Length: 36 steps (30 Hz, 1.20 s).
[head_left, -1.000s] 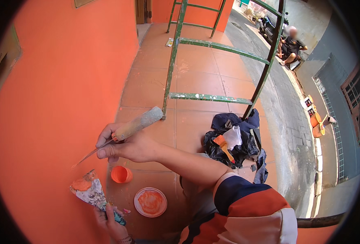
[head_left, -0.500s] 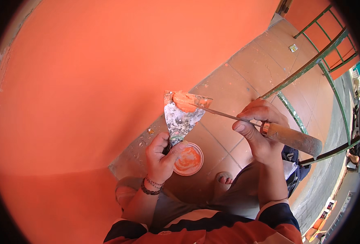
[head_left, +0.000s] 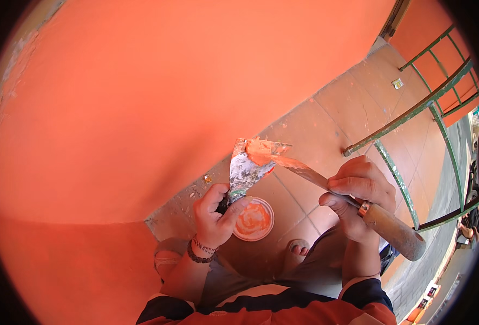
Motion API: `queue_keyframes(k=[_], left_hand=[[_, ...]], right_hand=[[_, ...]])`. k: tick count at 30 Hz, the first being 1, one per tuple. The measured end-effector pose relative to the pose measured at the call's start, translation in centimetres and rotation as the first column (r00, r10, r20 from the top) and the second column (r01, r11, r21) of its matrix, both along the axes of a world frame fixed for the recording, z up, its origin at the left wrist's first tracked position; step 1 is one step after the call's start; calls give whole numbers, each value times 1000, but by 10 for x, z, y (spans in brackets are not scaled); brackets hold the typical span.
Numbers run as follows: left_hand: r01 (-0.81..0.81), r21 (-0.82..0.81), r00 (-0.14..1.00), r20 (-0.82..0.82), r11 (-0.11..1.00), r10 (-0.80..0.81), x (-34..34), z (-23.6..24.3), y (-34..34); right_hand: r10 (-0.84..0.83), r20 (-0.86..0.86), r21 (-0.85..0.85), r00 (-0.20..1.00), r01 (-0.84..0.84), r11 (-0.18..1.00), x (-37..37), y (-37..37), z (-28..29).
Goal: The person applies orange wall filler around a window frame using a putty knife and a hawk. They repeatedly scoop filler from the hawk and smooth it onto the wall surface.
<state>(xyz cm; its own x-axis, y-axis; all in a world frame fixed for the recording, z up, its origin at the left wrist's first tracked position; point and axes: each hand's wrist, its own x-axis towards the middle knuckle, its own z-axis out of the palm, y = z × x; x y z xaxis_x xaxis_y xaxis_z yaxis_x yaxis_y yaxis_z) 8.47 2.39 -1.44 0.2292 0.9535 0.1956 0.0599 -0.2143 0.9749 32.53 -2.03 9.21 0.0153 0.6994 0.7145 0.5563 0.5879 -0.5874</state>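
The big wall point(head_left: 142, 108) by us is bright orange and looks smooth. Where it ends, there is a floor point(head_left: 331, 127) of brown tiles with little paint spots on it. A green ladder point(head_left: 430, 100) stands on the tiles over on the right, with white specks on its bars. A round dish point(head_left: 272, 219) with a pale rim and orange smears sits on the floor, below the hands.

The wide scraper point(head_left: 243, 172) is up in the air near the wall. Its blade is gray and white with messy dark spots, and a lump of orange paste point(head_left: 258, 149) sits on the top edge. The left hand point(head_left: 216, 214) grips it low down. The right hand point(head_left: 361, 187) grips a long knife point(head_left: 307, 174) with a wooden handle; its orange-coated tip seems to touch the paste.
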Motion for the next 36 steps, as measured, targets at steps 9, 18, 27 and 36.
queue_keyframes(k=[9,18,27,36], left_hand=[[-29,172,994,-96,985,46,11,3,0],[-46,259,976,-192,965,98,28,7,-4],[-12,236,988,-148,972,48,32,7,0],[240,108,966,-124,965,-227,24,25,20]], right_hand=[[41,95,-16,995,-40,999,7,-7,-2],[38,80,13,996,-39,999,28,-10,2],[7,-56,31,998,-5,999,46,-16,3],[-29,-834,-237,551,-311,920,88,10,-7]])
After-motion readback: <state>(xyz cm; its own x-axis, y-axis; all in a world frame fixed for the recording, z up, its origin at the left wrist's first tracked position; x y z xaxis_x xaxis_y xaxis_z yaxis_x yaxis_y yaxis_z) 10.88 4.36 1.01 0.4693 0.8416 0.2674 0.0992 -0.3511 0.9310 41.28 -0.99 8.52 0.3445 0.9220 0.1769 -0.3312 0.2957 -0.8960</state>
